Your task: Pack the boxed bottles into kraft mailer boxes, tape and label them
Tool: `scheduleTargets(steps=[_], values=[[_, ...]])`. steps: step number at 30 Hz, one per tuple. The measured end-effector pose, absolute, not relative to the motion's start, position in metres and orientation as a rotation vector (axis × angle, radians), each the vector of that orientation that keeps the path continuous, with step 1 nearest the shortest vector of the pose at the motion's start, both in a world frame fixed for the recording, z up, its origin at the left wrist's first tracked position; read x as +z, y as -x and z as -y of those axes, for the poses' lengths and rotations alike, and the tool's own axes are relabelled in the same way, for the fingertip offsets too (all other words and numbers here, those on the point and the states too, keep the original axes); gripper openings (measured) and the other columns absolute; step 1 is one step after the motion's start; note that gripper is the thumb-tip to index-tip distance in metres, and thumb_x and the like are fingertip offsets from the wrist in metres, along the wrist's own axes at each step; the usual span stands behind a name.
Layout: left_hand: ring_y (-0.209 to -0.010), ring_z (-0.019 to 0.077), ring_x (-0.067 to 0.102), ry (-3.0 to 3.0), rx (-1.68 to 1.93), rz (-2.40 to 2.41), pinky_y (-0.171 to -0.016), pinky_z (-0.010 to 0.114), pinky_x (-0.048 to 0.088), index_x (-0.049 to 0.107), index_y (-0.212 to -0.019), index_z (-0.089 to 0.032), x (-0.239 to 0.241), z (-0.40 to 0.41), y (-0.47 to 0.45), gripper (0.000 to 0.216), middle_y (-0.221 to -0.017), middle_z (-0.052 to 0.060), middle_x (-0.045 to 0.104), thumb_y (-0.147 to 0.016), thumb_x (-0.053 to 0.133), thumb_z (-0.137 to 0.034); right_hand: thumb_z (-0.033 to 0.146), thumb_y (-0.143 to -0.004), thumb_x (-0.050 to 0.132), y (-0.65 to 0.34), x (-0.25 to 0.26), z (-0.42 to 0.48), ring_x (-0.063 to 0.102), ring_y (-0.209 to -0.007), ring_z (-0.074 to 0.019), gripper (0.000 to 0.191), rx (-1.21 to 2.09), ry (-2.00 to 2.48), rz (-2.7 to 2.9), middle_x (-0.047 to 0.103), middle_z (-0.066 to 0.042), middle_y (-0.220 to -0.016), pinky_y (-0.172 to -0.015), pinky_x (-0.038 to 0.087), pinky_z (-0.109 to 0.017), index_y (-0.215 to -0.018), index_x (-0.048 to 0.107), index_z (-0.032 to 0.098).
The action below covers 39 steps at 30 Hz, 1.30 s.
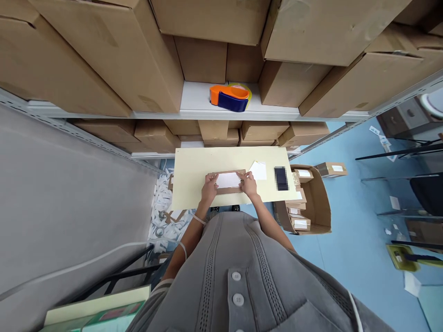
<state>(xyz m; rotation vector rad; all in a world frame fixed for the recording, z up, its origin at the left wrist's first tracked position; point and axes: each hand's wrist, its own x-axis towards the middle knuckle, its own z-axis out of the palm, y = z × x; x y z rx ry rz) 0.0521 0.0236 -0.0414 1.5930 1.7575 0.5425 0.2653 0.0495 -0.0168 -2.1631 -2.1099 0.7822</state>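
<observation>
A small flat cardboard box (226, 190) lies on the cream tabletop in front of me. A white paper label (228, 180) covers much of its upper face. My left hand (209, 188) is closed at the label's left edge, over the box's left end. At the right edge, my right hand (248, 183) pinches in the same way, thumb and fingers together. Whether the label is stuck flat is too small to tell. Just right of my right hand lie white paper slips (259, 170). Farther right is a dark, pixelated rectangular item (281, 178).
An orange and blue tape dispenser (230, 97) sits on the shelf (194, 103) among large cartons. Right of the table (187, 184), an open carton (320, 207) on the floor holds several small labelled boxes. Crumpled white paper strips (162, 193) cover the floor at left.
</observation>
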Motion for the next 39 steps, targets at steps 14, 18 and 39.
scheduleTargets(steps=[14,18,39], values=[[-0.094,0.0141,0.062,-1.615,0.463,-1.779,-0.085,0.028,0.053,0.048,-0.141,-0.026,-0.04,-0.023,-0.052,0.058,-0.119,0.006,0.046,-0.086,0.051,-0.007,0.008,-0.086,0.054,-0.265,-0.026,-0.042,0.051,-0.111,-0.0191,0.055,0.688,2.057,2.105,0.048,-0.007,-0.117,-0.073,0.047,-0.023,-0.137,0.055,0.03],[-0.095,0.0144,0.061,-1.612,0.468,-1.771,-0.086,0.028,0.053,0.048,-0.142,-0.025,-0.041,-0.023,-0.052,0.058,-0.12,0.007,0.046,-0.087,0.049,-0.006,0.01,-0.087,0.053,-0.267,-0.028,-0.042,0.053,-0.11,-0.0185,0.052,0.667,2.025,2.12,0.05,-0.007,-0.116,-0.073,0.047,-0.023,-0.136,0.056,0.028],[-0.103,0.0176,0.061,-1.515,0.546,-1.838,-0.097,0.033,0.049,0.053,-0.139,-0.026,-0.042,-0.023,-0.055,0.061,-0.123,0.008,0.049,-0.081,0.052,-0.007,0.013,-0.085,0.05,-0.27,-0.037,-0.058,0.065,-0.097,-0.0188,0.043,0.627,1.801,2.264,0.061,-0.006,-0.106,-0.077,0.049,-0.025,-0.124,0.064,0.024]])
